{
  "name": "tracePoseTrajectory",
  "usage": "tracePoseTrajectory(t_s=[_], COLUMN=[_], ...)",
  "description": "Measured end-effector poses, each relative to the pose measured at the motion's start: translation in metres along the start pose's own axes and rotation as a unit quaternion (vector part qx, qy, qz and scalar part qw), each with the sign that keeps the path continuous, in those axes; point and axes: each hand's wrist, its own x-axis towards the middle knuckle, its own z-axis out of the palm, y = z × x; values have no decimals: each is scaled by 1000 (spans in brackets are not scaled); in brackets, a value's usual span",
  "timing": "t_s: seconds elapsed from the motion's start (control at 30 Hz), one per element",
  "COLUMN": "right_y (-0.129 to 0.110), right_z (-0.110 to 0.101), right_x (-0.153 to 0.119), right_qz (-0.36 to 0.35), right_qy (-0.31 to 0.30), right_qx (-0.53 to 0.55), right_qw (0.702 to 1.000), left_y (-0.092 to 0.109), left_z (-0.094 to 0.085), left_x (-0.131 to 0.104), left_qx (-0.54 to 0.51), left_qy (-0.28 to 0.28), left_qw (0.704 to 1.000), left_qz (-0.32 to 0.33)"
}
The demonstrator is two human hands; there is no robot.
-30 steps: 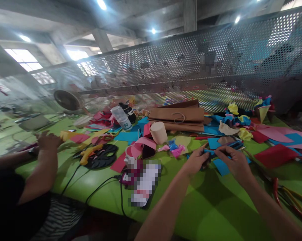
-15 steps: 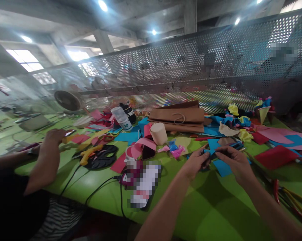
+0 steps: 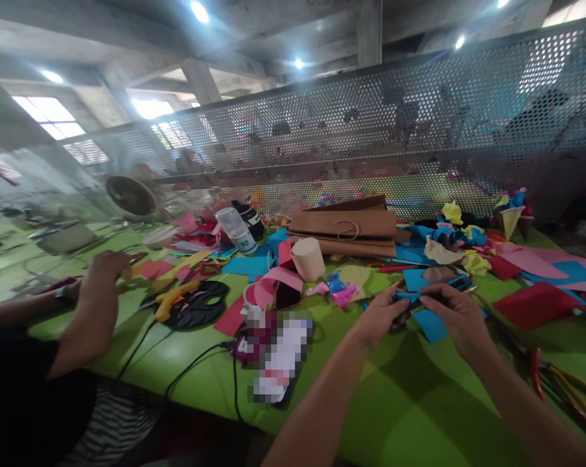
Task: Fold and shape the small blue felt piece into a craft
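Observation:
Between my two hands is a small piece of blue paper point(image 3: 408, 296), pinched at both ends. My left hand point(image 3: 384, 311) grips its left end, fingers curled beneath it. On the other side, my right hand point(image 3: 446, 306) holds the right end between thumb and fingertips. A flat blue sheet point(image 3: 432, 325) lies on the green table just below them. Small pink and blue twisted paper pieces point(image 3: 340, 290) rest to the left of my hands. Behind my right hand lie a crumpled beige paper point(image 3: 439, 251) and a yellow one point(image 3: 476, 263).
A co-worker's hand and arm point(image 3: 96, 298) reach in at the left. Nearby are a yellow glue gun point(image 3: 174, 299), black scissors point(image 3: 208, 305), a phone point(image 3: 283, 360) and cables. A white roll point(image 3: 308, 259) and brown paper point(image 3: 344, 227) stand behind. Pliers point(image 3: 565, 389) lie at right.
The blue paper between my fingers now looks narrower and flatter; my hands have barely moved. The co-worker's hand has shifted slightly, and the bright object at its fingers looks different.

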Motion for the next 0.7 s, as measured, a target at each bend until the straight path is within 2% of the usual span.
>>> tracePoseTrajectory(t_s=[0.17, 0.27, 0.4, 0.47, 0.6, 0.7], right_y=[-2, -4, -5, -3, 1, 0], right_z=[2, 2, -2, -4, -6, -5], right_x=[-3, -3, 0, 1, 2, 2], right_qz=[1, 14, 24, 13, -27, -29], right_qy=[7, -2, -46, -48, -37, -12], right_qx=[15, 21, 11, -22, -101, -86], right_qw=[1000, 1000, 999, 999, 994, 996], left_y=[2, -2, -8, -9, -9, -8], left_z=[-1, -3, -4, -5, -5, -6], left_x=[0, 3, 7, 7, 5, 5], left_qx=[-8, -2, 67, 118, 170, 182], left_qy=[-17, 0, 49, 60, 54, 42], left_qw=[1000, 1000, 995, 990, 981, 980], left_qz=[5, 25, 49, 58, 80, 73])
